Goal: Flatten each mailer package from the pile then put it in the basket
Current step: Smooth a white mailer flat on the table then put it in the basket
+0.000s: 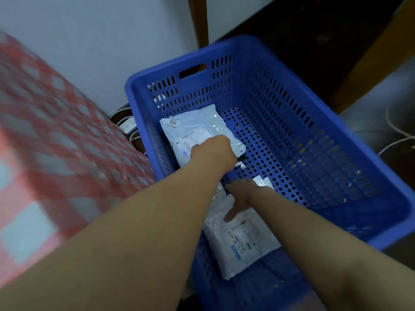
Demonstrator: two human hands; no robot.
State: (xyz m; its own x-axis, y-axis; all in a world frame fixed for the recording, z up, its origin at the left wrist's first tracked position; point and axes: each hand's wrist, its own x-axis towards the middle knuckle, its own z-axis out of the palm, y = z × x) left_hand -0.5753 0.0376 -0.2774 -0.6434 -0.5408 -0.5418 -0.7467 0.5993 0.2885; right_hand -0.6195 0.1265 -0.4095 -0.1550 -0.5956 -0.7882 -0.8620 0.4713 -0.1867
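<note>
A large blue perforated plastic basket (pixel 280 113) stands open-topped on the floor, its left rim close beside the hanging edge of a red-and-white checked tablecloth (pixel 56 142). In the narrow gap between them, at the far left corner, lies a cluster of white cables (pixel 125 125). A pale grey-blue wall (pixel 112 41) runs behind the far rim, with a brown wooden post (pixel 197 19) just past it. Dark furniture stands to the far right, with a loose white cord (pixel 399 135) on the floor beyond the right rim.

The right half of the basket floor is bare perforated plastic, from the middle out to the right wall.

Two mailers lie inside, along the left side. A pale bluish-white plastic mailer with a printed label (pixel 195 129) sits towards the far left corner, near the left wall. A white plastic mailer with a blue-marked label (pixel 242 241) lies nearer, close to the near rim.

Both bare forearms reach over the near rim, down into the basket. The left hand (pixel 211 151) rests on the near edge of the far mailer, knuckles up. Its fingers are hidden beyond the knuckles, so whether it grips or only presses cannot be told. The right hand (pixel 240 198) lies flat on the far end of the near mailer, fingers straight and pointing left, thumb towards the near side.
</note>
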